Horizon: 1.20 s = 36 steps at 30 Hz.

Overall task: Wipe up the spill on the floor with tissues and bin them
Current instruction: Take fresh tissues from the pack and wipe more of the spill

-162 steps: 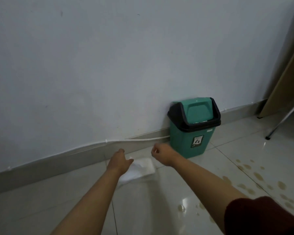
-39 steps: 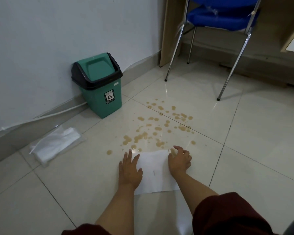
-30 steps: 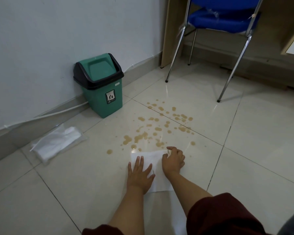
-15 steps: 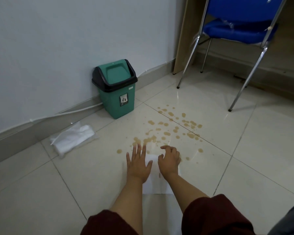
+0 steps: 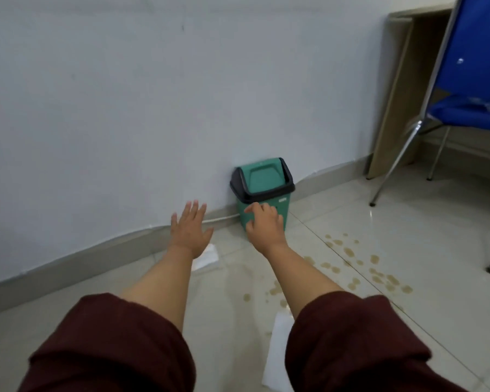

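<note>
Head-cam view looking down over both forearms, which reach fwd toward a pale wall (image 5: 153,94) w/ dark red sleeves (image 5: 351,343) pushed up near the elbows. Left hand (image 5: 191,230) is raised w/ the back toward the camera, fingers straight and slightly spread, thumb out to the right; it holds nothing and is seen against the grey skirting board (image 5: 68,264). Right hand (image 5: 265,224) is also out in front, back up, fingers loosely bent fwd and empty; it overlaps the lower front of the bin in the view, but contact can't be judged. The green bin (image 5: 262,181) w/ black collar and green swing lid stands on the floor against the wall, lid level. A white tissue pack (image 5: 207,258) lies on the tiles just below the left wrist, partly hidden by it. One flat white tissue (image 5: 276,352) lies on the floor near the bottom of the frame, betw. the two sleeves, its right part covered by the right sleeve. The spill (image 5: 365,267), many small brown drops, is scattered over the glossy beige tiles (image 5: 238,321) to the right of the right forearm. At far right, a blue chair (image 5: 475,86) w/ metal legs, and a wooden panel (image 5: 393,94) behind it.
</note>
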{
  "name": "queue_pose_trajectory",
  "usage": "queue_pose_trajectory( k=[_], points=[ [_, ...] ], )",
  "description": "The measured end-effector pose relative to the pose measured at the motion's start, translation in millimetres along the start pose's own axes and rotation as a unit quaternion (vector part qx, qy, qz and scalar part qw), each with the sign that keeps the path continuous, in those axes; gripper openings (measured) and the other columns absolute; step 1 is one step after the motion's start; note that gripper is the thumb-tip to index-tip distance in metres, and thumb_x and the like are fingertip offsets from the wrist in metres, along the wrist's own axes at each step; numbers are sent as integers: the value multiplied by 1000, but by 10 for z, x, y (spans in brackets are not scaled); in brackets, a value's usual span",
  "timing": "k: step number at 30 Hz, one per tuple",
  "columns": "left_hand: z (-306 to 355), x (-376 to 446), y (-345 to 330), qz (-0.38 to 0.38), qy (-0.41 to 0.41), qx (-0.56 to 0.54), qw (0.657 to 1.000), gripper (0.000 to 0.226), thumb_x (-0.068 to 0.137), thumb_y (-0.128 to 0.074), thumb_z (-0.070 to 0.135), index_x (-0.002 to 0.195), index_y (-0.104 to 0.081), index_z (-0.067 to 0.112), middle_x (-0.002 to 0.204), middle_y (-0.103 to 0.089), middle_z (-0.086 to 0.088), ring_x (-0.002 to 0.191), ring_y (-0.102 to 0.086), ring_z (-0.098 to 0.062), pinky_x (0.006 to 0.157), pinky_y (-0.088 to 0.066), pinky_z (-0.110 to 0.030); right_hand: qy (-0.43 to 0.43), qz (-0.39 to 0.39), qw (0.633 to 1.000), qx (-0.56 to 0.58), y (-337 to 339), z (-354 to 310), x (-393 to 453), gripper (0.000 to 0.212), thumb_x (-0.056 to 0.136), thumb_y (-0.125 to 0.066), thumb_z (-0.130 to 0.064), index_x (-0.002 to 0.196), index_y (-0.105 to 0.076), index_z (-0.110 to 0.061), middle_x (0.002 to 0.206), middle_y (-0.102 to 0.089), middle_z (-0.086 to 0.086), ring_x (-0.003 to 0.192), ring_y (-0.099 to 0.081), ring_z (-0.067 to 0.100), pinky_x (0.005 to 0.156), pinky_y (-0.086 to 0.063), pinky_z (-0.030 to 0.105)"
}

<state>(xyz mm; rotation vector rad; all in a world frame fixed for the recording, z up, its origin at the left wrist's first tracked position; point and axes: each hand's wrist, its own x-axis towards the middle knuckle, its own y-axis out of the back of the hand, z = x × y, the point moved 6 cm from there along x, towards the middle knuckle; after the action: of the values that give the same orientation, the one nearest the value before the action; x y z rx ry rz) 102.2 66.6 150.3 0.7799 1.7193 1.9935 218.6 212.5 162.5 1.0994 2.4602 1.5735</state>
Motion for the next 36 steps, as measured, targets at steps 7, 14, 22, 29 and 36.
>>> queue_pose_trajectory(
  k=[7, 14, 22, 29, 36],
  points=[
    [-370, -160, 154, -46, 82, 11, 996, 56, 100, -33, 40, 150, -18, 21, 161, -4, 1, 148, 3, -16, 120, -2, -44, 11, -111, 994, 12, -531, -178, -204, 39, 88, -48, -10, 126, -49, -18, 128, -49, 6, 120, -43, 25, 99, -32, 36],
    [-501, -51, 298, -85, 136, -76, 984, 54, 97, -41, 34, 146, -31, 13, 156, -25, -6, 147, -15, -22, 118, -20, -39, 31, -165, 985, 34, -878, -449, -272, 43, 86, -45, -6, 127, -49, -19, 128, -48, 5, 122, -41, 24, 101, -31, 35],
    [-682, 77, -145, -101, 162, -141, 971, 50, 92, -55, 31, 137, -44, 13, 144, -44, -9, 131, -43, -26, 108, -34, -32, 41, -169, 985, 20, -1209, -417, -221, 43, 88, -44, -7, 129, -47, -20, 126, -49, 4, 118, -43, 23, 97, -31, 34],
    [-858, 415, -976, -129, 134, -129, 974, 57, 90, -57, 41, 139, -41, 15, 143, -46, -5, 131, -44, -24, 107, -37, -36, 14, -189, 982, -10, -1677, -92, -223, 41, 89, -43, -9, 128, -48, -21, 127, -49, 2, 119, -42, 22, 99, -31, 34],
    [-989, 817, -1668, -125, 95, -46, 987, 62, 93, -43, 56, 143, -35, 20, 142, -49, -2, 129, -45, -22, 104, -29, -36, -13, -198, 980, -24, -2148, 70, -142, 42, 90, -42, -8, 129, -49, -22, 131, -50, 0, 120, -43, 20, 101, -31, 32]
  ],
)
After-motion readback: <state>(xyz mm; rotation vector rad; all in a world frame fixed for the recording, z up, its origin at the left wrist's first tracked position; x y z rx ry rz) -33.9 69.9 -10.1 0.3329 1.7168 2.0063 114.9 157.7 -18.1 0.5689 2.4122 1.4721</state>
